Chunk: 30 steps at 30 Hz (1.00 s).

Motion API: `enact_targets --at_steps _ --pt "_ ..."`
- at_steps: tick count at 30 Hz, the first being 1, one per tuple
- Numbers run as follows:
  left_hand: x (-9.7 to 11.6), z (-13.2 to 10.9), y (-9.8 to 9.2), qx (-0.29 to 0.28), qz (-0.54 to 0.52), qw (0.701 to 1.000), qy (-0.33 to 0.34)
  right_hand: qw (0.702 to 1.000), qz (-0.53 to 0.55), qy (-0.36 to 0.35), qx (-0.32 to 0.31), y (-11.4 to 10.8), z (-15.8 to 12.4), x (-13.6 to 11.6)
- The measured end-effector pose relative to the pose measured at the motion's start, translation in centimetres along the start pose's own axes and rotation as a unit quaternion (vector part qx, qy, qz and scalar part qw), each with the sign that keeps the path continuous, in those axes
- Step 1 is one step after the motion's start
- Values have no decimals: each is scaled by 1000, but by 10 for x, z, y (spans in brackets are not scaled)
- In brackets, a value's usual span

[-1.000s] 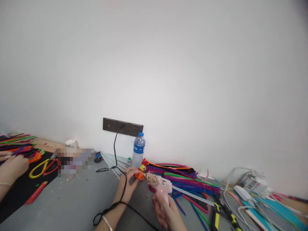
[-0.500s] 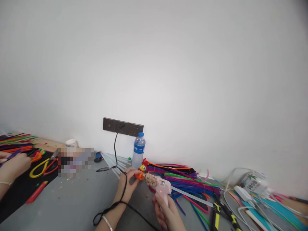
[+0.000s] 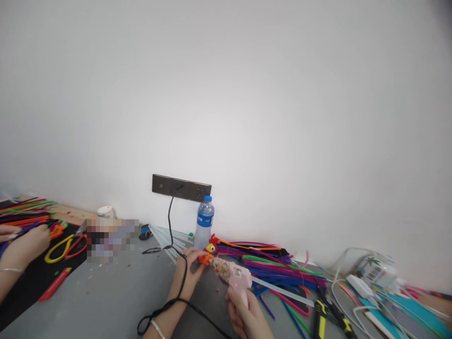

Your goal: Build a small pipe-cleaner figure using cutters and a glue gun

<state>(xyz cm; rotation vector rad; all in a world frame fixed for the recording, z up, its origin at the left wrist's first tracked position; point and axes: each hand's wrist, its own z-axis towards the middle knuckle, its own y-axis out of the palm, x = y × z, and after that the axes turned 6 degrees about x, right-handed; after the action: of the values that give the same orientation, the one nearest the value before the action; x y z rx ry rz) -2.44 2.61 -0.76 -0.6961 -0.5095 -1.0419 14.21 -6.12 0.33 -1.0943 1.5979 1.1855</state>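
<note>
Our right hand (image 3: 247, 318) grips the pink glue gun (image 3: 235, 278), its nozzle at the small orange-and-yellow pipe-cleaner figure (image 3: 208, 252). Our left hand (image 3: 190, 273) pinches the figure just in front of the water bottle (image 3: 205, 228) on the tabletop (image 3: 116, 292). We judge the figure largely shaped and the gluing under way. A heap of loose pipe cleaners (image 3: 271, 266) lies unused right of the bottle.

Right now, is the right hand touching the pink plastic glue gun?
Touching. The head view shows the right hand gripping the pink plastic glue gun by its handle.
</note>
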Motion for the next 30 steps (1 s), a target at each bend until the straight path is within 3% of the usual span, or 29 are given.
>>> enact_targets --at_steps 30 --pt "-4 -4 3 21 -21 1000 -4 1000 -18 -22 4 -4 7 -2"
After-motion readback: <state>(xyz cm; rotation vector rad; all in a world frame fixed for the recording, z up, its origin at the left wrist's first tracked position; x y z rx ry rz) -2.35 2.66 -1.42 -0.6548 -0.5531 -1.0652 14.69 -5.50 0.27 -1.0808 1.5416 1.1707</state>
